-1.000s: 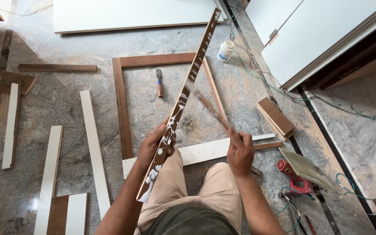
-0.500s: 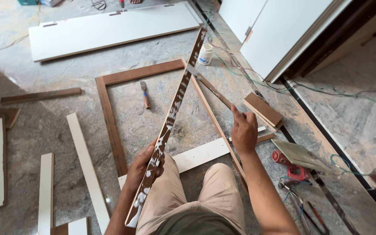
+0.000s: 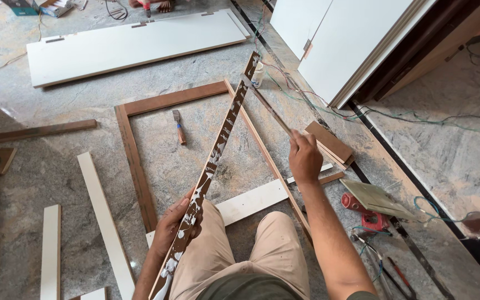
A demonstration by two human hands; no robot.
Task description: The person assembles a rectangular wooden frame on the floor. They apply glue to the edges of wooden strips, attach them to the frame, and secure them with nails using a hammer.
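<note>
Marble floor (image 3: pixel 56 166), grey-veined, fills most of the frame. Large white panel (image 3: pixel 134 44) lies flat in the upper left; white door panels (image 3: pixel 356 39) lean at the upper right. Brown wooden frame (image 3: pixel 134 161), open rectangle, lies on the floor at centre, its near side closed by a white board (image 3: pixel 251 201). Several white strips (image 3: pixel 104 216) and brown offcuts are scattered along the left edge.

Person seated at bottom centre, knees in tan trousers (image 3: pixel 234 255).

Long brown strip (image 3: pixel 218 150), smeared along its face with white glue, runs diagonally from bottom centre up to the upper middle of the frame. Left hand (image 3: pixel 176 225) is closed around its lower part, fingers wrapped over the edge, strip held tilted above the floor.

Right hand (image 3: pixel 305 158), right of centre, is clamped around a thin stick (image 3: pixel 270 111) whose far tip meets the glue strip near its upper end (exact contact hard to judge).

Smaller items: stacked brown blocks (image 3: pixel 331 143) just right of the right hand; greenish flat sheet (image 3: pixel 376 197) and red power tool (image 3: pixel 365 214) at lower right; pliers (image 3: pixel 387 266) near the bottom right; chisel (image 3: pixel 179 128) with wooden handle inside the frame; small white glue bottle (image 3: pixel 258 75) beside the strip's top end; coloured wires (image 3: pixel 418 119) trailing across the right side.
</note>
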